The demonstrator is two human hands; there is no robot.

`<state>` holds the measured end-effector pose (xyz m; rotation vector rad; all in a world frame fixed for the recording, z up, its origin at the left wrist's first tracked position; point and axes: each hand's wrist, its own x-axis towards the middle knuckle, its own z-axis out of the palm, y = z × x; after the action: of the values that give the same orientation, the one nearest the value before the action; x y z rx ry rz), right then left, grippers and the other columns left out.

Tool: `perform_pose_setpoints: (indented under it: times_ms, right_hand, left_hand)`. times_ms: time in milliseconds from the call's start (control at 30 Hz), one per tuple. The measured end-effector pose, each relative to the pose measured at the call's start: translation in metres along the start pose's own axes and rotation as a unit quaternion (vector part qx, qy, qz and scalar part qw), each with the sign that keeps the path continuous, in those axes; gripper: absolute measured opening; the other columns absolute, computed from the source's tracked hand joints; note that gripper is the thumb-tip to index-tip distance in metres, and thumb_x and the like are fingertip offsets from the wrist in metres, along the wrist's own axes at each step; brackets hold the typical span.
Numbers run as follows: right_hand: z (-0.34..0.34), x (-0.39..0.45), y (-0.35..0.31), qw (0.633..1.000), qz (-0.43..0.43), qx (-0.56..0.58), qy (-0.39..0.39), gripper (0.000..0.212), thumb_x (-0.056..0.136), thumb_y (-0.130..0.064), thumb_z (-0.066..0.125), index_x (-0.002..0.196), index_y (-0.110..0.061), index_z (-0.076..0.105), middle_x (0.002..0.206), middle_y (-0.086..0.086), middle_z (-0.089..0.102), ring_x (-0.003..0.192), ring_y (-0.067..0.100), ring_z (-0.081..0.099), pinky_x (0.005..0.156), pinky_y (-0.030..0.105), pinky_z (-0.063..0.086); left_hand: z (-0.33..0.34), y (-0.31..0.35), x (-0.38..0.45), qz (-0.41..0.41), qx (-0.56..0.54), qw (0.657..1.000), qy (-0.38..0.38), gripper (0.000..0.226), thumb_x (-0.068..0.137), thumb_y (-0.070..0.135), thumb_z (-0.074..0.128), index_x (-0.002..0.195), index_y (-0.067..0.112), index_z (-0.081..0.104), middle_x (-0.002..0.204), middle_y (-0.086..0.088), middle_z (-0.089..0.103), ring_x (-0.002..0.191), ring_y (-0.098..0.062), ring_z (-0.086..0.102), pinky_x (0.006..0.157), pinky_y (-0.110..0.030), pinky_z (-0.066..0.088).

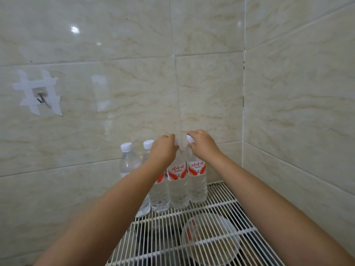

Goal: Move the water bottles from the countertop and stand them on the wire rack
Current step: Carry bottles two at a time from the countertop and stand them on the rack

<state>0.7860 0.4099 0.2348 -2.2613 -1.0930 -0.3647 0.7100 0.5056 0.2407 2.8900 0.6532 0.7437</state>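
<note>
Several clear water bottles with white caps and red-and-white labels stand upright in a row at the back of the white wire rack (215, 212), against the tiled wall. My left hand (164, 148) is closed over the top of one middle bottle (177, 187), hiding its cap. My right hand (203, 144) grips the neck and cap of the rightmost bottle (197, 181). Two more bottles (129, 162) stand to the left, their caps free; my left forearm crosses in front of them.
Beneath the rack's wires a round clear glass bowl (211, 239) and dark shapes show through. Tiled walls close in behind and on the right, meeting in a corner. A metal hook (41, 97) taped to the wall hangs at the far left.
</note>
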Motion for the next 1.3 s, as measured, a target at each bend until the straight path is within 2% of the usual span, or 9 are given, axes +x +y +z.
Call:
perform_pose_setpoints:
  times_ms: [133,267,333,500,700,900,1000,1133,1300]
  right_hand:
    - [-0.001,-0.007,-0.004,0.999,0.010,-0.004,-0.036,0.049,0.092,-0.005,0.044,0.139,-0.008,0.031,0.144,0.014,0.032,0.129,0.028,0.039,0.104,0.034,0.036]
    - [-0.009,-0.019,-0.007,0.998,0.017,-0.005,-0.052,0.059,0.090,-0.001,0.043,0.144,-0.012,0.020,0.152,0.013,0.018,0.136,0.029,0.029,0.107,0.034,0.033]
    - [-0.012,-0.026,-0.006,0.999,0.011,-0.013,-0.043,0.059,0.090,-0.001,0.043,0.144,-0.012,0.021,0.152,0.013,0.018,0.137,0.028,0.027,0.108,0.034,0.032]
    - [-0.004,-0.057,-0.019,0.994,-0.085,-0.071,-0.019,0.048,0.091,-0.010,0.043,0.138,-0.006,0.034,0.149,0.014,0.029,0.137,0.028,0.026,0.112,0.035,0.023]
    - [0.068,-0.102,-0.098,0.964,-0.240,-0.043,-0.108,0.046,0.091,-0.023,0.048,0.133,-0.005,0.041,0.143,0.019,0.036,0.132,0.031,0.032,0.111,0.036,0.024]
    - [0.131,-0.179,-0.237,0.915,-0.340,-0.001,-0.219,0.042,0.089,-0.025,0.048,0.125,-0.004,0.049,0.131,0.023,0.047,0.123,0.037,0.044,0.102,0.039,0.036]
    - [0.147,-0.230,-0.308,0.882,-0.410,0.012,-0.230,0.036,0.092,-0.024,0.046,0.119,-0.002,0.053,0.125,0.022,0.052,0.118,0.036,0.048,0.096,0.038,0.040]
    - [0.173,-0.305,-0.395,0.843,-0.478,0.047,-0.243,0.037,0.093,-0.030,0.044,0.119,-0.004,0.052,0.124,0.017,0.052,0.116,0.033,0.047,0.093,0.038,0.038]
    - [0.224,-0.397,-0.491,0.815,-0.500,0.067,-0.283,0.036,0.093,-0.031,0.043,0.115,-0.004,0.054,0.119,0.015,0.055,0.113,0.032,0.050,0.094,0.039,0.038]
  left_hand:
    - [0.005,-0.001,-0.011,0.026,0.019,0.999,0.011,0.036,0.095,0.014,0.046,0.128,0.001,0.037,0.129,-0.017,0.047,0.113,-0.031,0.049,0.091,-0.036,0.042]
    - [0.006,-0.003,-0.032,0.050,0.026,0.998,0.007,0.060,0.091,0.014,0.053,0.140,0.006,0.021,0.144,-0.014,0.028,0.127,-0.028,0.036,0.096,-0.035,0.041]
    - [0.006,-0.004,-0.044,0.051,0.036,0.998,0.016,0.060,0.090,0.014,0.053,0.141,0.007,0.021,0.144,-0.012,0.028,0.127,-0.027,0.034,0.094,-0.033,0.041]
    - [0.003,-0.034,-0.085,0.019,0.119,0.992,0.031,0.047,0.095,0.022,0.042,0.140,0.012,0.031,0.153,-0.012,0.022,0.141,-0.029,0.018,0.115,-0.039,0.020]
    - [-0.023,-0.107,-0.205,-0.196,0.179,0.963,-0.057,0.048,0.098,0.027,0.035,0.144,0.016,0.027,0.156,-0.013,0.013,0.145,-0.030,0.008,0.117,-0.042,0.013]
    - [-0.079,-0.174,-0.355,-0.390,0.224,0.886,-0.111,0.041,0.093,0.028,0.044,0.130,0.011,0.046,0.134,-0.019,0.045,0.127,-0.037,0.037,0.103,-0.043,0.037]
    - [-0.110,-0.197,-0.430,-0.470,0.222,0.847,-0.112,0.041,0.094,0.028,0.044,0.130,0.009,0.044,0.134,-0.018,0.044,0.125,-0.037,0.038,0.101,-0.043,0.037]
    - [-0.139,-0.232,-0.526,-0.527,0.230,0.811,-0.107,0.040,0.096,0.027,0.040,0.132,0.010,0.043,0.130,-0.014,0.047,0.124,-0.034,0.039,0.099,-0.042,0.038]
    - [-0.165,-0.287,-0.638,-0.553,0.228,0.796,-0.092,0.041,0.097,0.024,0.037,0.136,0.013,0.040,0.139,-0.010,0.045,0.129,-0.032,0.037,0.106,-0.038,0.032]
